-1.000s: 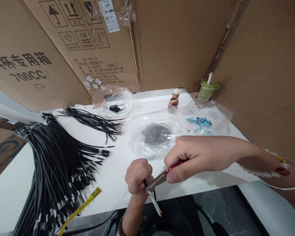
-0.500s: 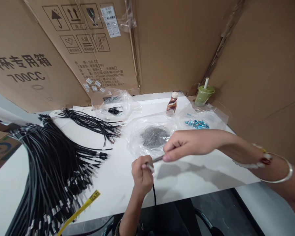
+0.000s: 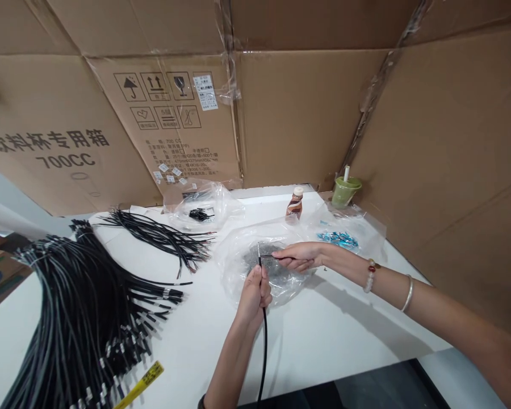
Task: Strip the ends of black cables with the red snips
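Observation:
My left hand [image 3: 254, 291] is closed around a black cable [image 3: 264, 346], whose pale, silvery end stands up above my fingers. The rest of the cable hangs down past my wrist to the table's near edge. My right hand [image 3: 298, 257] pinches a thin dark rod-like tool [image 3: 267, 256]; its exact kind is hidden by my fingers. The tool's tip meets the cable, or lies just beside it, below the silvery end. Beneath both hands lies a clear plastic bag [image 3: 234, 278] with a heap of small grey metal pieces [image 3: 252, 255].
A big bundle of black cables [image 3: 63, 307] covers the table's left side, with a yellow strip [image 3: 142, 385] in front. Loose cables [image 3: 157, 236] lie behind. Farther back are a bag of black parts [image 3: 200, 215], a brown bottle [image 3: 294, 204], blue packets [image 3: 338, 240], a green cup [image 3: 344, 192] and cardboard boxes [image 3: 298, 119].
My hands have moved up and away from me, over the bag of metal pieces. The cable end now points upward, and the tool has shifted to its side. The camera view has tilted up.

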Demonstrator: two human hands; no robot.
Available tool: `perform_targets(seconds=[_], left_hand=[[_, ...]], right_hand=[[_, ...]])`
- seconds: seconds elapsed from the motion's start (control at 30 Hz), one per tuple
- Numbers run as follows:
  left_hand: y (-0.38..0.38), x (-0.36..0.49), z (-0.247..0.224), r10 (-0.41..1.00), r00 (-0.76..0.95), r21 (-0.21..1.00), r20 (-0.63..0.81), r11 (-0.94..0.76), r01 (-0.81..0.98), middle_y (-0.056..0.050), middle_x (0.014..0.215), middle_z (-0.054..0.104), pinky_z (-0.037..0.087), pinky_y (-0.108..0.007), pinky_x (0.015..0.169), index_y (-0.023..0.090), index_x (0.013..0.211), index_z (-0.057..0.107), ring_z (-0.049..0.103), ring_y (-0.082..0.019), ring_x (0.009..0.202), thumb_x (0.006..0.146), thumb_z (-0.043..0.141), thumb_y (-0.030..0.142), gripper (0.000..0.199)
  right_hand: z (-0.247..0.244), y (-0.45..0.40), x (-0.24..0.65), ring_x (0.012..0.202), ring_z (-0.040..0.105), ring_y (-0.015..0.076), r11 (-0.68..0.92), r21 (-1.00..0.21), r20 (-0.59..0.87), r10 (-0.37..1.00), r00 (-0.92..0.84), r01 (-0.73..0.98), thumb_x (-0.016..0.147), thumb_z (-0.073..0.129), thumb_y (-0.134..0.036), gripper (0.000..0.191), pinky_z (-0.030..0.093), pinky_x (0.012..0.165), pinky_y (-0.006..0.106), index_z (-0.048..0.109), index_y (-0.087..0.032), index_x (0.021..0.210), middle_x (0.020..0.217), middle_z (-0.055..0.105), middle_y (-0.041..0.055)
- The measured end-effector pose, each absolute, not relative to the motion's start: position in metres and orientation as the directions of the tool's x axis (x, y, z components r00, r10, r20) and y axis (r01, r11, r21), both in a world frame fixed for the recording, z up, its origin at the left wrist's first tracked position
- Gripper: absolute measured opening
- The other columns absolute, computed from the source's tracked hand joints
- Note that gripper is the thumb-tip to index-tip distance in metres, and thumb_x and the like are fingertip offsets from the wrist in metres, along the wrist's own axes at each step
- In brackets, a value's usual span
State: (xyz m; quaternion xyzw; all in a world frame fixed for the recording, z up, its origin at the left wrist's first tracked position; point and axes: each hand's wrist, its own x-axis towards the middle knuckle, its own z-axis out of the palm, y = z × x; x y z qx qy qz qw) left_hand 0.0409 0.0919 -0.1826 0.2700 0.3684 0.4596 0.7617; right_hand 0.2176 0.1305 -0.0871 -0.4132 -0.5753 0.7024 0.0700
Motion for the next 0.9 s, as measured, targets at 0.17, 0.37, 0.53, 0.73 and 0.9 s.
perform_targets(seconds=[0.17, 0.37, 0.53, 0.73, 0.9], left_hand=[[0.104, 0.044, -0.193, 0.889, 0.304, 0.723, -0.342, 0.455, -0.519, 0.011, 0.053, 0.036, 0.019, -0.014, 0.031, 0.013, 0.081, 0.054, 0.021, -0.001, 0.035, 0.094, 0.051, 0.041, 0.031], [0.105, 0.043, -0.187, 0.91, 0.326, 0.728, -0.256, 0.403, -0.554, 0.012, 0.05, 0.033, 0.018, -0.014, 0.031, 0.014, 0.077, 0.053, 0.02, -0.001, 0.034, 0.094, 0.051, 0.042, 0.033], [0.087, 0.027, -0.166, 0.937, 0.345, 0.757, -0.059, 0.268, -0.596, 0.013, 0.045, 0.027, 0.017, -0.016, 0.034, 0.016, 0.069, 0.048, 0.015, -0.002, 0.034, 0.092, 0.053, 0.046, 0.038], [0.067, 0.011, -0.148, 0.924, 0.324, 0.802, 0.203, 0.033, -0.596, 0.013, 0.041, 0.029, 0.017, -0.019, 0.039, 0.017, 0.063, 0.047, 0.014, -0.003, 0.035, 0.088, 0.056, 0.053, 0.045], [0.059, 0.008, -0.139, 0.889, 0.287, 0.811, 0.357, -0.142, -0.568, 0.011, 0.042, 0.029, 0.017, -0.02, 0.039, 0.017, 0.063, 0.048, 0.016, -0.004, 0.036, 0.091, 0.052, 0.05, 0.043]], right_hand=[[-0.11, 0.146, 0.215, 0.037, 0.014, 0.0027, -0.305, -0.829, -0.54, 0.654, -0.53, 0.469, 0.096, 0.042, -0.053, 0.049, 0.017, 0.036, 0.018, 0.04, -0.017, 0.062, 0.05, 0.022, -0.0115], [-0.128, 0.148, 0.209, 0.041, 0.024, 0.006, -0.101, -0.78, -0.353, 0.886, -0.301, 0.617, 0.098, 0.035, -0.053, 0.049, 0.025, 0.043, 0.021, 0.042, -0.018, 0.064, 0.052, 0.028, -0.0092], [-0.106, 0.107, 0.205, 0.055, 0.036, 0.0105, 0.149, -0.613, 0.04, 0.987, -0.159, 0.776, 0.094, 0.037, -0.054, 0.044, 0.025, 0.057, 0.026, 0.038, -0.02, 0.067, 0.056, 0.038, -0.0049], [-0.089, 0.085, 0.198, 0.053, 0.046, 0.0153, 0.117, -0.303, 0.118, 0.989, -0.084, 0.946, 0.094, 0.037, -0.054, 0.043, 0.016, 0.054, 0.028, 0.056, -0.019, 0.079, 0.059, 0.056, 0.002], [-0.092, 0.098, 0.193, 0.057, 0.06, 0.022, 0.07, -0.092, 0.119, 0.991, -0.059, 0.993, 0.095, 0.042, -0.049, 0.041, 0.013, 0.052, 0.029, 0.065, -0.016, 0.091, 0.066, 0.068, 0.01]])
